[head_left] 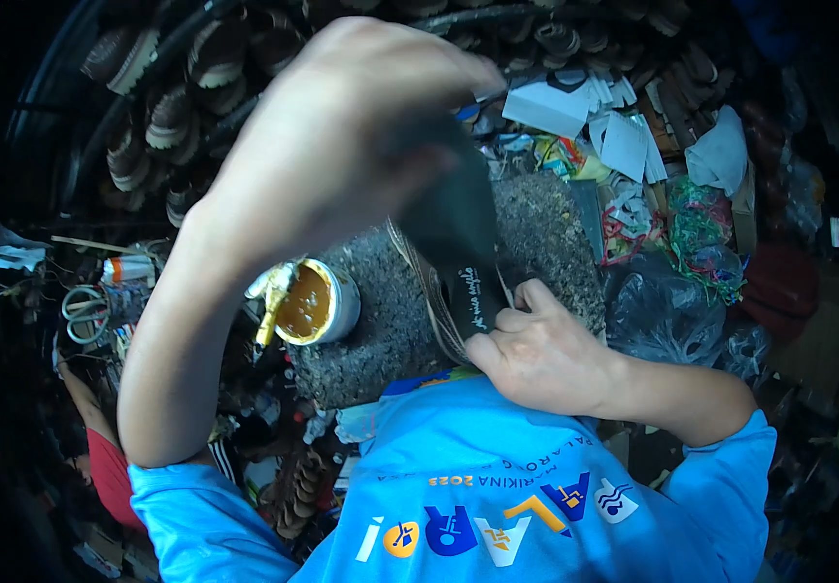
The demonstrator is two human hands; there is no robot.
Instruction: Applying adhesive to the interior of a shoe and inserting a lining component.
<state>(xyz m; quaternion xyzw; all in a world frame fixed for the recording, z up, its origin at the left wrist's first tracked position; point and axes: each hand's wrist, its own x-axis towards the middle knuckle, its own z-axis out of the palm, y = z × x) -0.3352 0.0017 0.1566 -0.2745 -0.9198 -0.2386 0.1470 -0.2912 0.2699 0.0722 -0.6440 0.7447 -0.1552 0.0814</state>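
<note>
Head view looks straight down at my two hands working a dark shoe sole point(458, 243) over a rough stone block point(380, 330) that serves as my surface. My left hand point(342, 146) is raised close to the camera, fingers curled down around the upper end of the sole, gripping it so that it stands tilted up off the block. My right hand point(536, 355) sits at the lower end, fingers point(507, 316) pressed together against the layered edge, thumb pinching the strip flat, probably to keep the layers from sliding apart. Just left of the sole, an open tin of brownish glue point(314, 306) stands on the block's corner, a yellow-handled brush point(272, 306) leaning on its rim, within easy reach. Scissors point(84, 313) lie well apart at the left. White card pieces point(575, 107) and coloured scraps point(696, 228) are heaped beyond the block.
</note>
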